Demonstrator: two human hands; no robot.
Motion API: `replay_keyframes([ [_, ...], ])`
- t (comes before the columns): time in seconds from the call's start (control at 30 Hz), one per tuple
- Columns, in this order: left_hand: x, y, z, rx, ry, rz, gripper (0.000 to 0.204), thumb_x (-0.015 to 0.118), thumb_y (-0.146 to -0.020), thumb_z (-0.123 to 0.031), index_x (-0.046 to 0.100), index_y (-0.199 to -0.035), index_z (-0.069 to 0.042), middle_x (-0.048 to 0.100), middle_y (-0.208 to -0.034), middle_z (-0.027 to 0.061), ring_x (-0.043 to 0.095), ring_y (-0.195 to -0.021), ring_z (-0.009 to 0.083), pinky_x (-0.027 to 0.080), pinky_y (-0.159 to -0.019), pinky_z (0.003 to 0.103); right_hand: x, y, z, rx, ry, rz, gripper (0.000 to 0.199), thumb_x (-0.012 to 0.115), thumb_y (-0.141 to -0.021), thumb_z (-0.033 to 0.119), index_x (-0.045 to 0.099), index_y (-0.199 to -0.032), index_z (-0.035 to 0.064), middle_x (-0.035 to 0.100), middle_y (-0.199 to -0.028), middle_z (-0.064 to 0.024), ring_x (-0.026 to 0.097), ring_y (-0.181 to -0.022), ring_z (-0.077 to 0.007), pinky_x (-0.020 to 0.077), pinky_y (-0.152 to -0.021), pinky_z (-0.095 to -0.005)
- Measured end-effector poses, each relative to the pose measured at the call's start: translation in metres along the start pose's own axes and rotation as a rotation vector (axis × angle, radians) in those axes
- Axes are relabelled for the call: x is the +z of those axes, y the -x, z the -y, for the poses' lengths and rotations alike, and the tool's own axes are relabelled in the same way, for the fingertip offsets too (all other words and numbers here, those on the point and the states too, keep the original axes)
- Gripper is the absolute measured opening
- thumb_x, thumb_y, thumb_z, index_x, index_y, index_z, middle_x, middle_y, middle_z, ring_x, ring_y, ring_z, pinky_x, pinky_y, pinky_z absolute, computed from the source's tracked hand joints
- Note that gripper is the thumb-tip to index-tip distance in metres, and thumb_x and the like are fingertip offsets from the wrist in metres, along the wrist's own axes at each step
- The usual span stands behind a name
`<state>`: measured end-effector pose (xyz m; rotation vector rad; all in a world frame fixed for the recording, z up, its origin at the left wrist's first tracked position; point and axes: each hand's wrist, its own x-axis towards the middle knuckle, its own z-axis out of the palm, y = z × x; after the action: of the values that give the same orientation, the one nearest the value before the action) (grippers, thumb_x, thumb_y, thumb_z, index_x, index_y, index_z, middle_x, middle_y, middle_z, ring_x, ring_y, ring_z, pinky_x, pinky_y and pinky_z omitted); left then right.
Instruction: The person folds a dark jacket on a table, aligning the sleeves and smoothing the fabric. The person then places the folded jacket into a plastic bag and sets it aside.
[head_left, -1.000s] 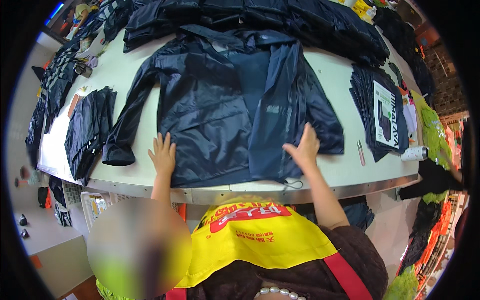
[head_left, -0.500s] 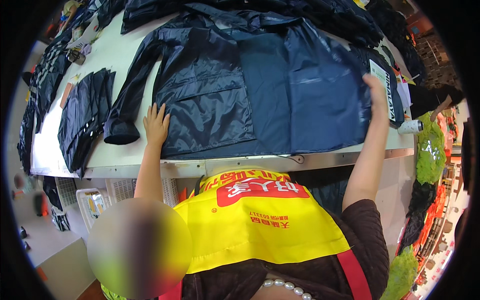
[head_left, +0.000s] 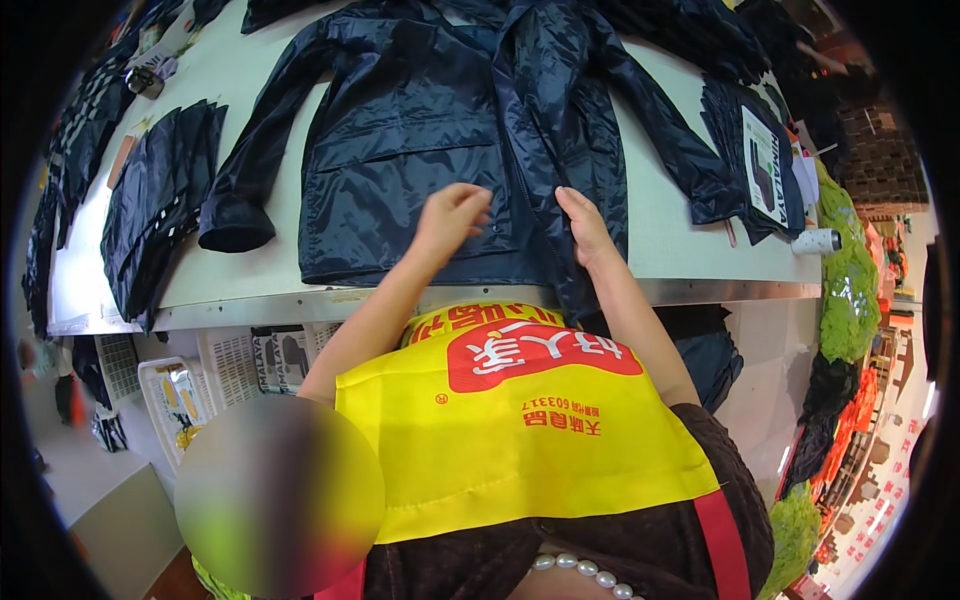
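Observation:
A shiny dark navy jacket point(head_left: 400, 180) lies spread on the table, its left sleeve stretched out and its right sleeve angled to the far right. The jacket's right front panel is folded inward, and its narrow edge hangs over the table's near edge. At that panel, my right hand point(head_left: 588, 225) is closed on the cloth, thumb on top and the other fingers partly hidden. My left hand point(head_left: 452, 222) is over the left front panel, below the flap seam, with curled fingers and nothing visible in them.
Folded dark cloth pieces point(head_left: 165, 200) lie at the table's left. On the right are a stack of dark pieces with a printed panel point(head_left: 765, 165) and a white thread spool point(head_left: 817, 241). White baskets point(head_left: 222, 365) stand below the table's metal edge point(head_left: 380, 300). More dark garments lie at the back.
The jacket's right panel, earlier spread open with its inside showing, is now folded inward. My right hand has moved left with it. My left hand has left the jacket's side and moved right.

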<state>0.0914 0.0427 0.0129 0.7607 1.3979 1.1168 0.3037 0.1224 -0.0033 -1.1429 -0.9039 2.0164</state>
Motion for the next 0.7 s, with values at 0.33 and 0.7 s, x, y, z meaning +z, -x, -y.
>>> replay_keyframes([
  [0.33, 0.063, 0.012, 0.002, -0.252, 0.137, 0.051, 0.021, 0.059, -0.087, -0.025, 0.059, -0.094, -0.005, 0.062, -0.082, 0.0074, 0.064, -0.073, 0.0169, 0.053, -0.061, 0.026, 0.012, -0.005, -0.010, -0.322, 0.306, -0.163, 0.023, 0.057, -0.091, 0.021, 0.064, -0.097, 0.0003, 0.058, -0.079, 0.0016, 0.050, -0.073, -0.0064, 0.0413, -0.068, -0.0213],
  [0.7, 0.058, 0.006, 0.005, -0.253, 0.310, 0.149, 0.015, 0.057, -0.086, -0.020, 0.059, -0.093, -0.006, 0.061, -0.082, 0.0065, 0.065, -0.075, 0.0174, 0.054, -0.067, 0.028, 0.011, 0.048, 0.050, -1.071, 1.449, 0.258, 0.035, 0.063, -0.072, 0.004, 0.060, -0.106, 0.0012, 0.058, -0.104, -0.0126, 0.053, -0.094, -0.0301, 0.0457, -0.083, -0.0368],
])
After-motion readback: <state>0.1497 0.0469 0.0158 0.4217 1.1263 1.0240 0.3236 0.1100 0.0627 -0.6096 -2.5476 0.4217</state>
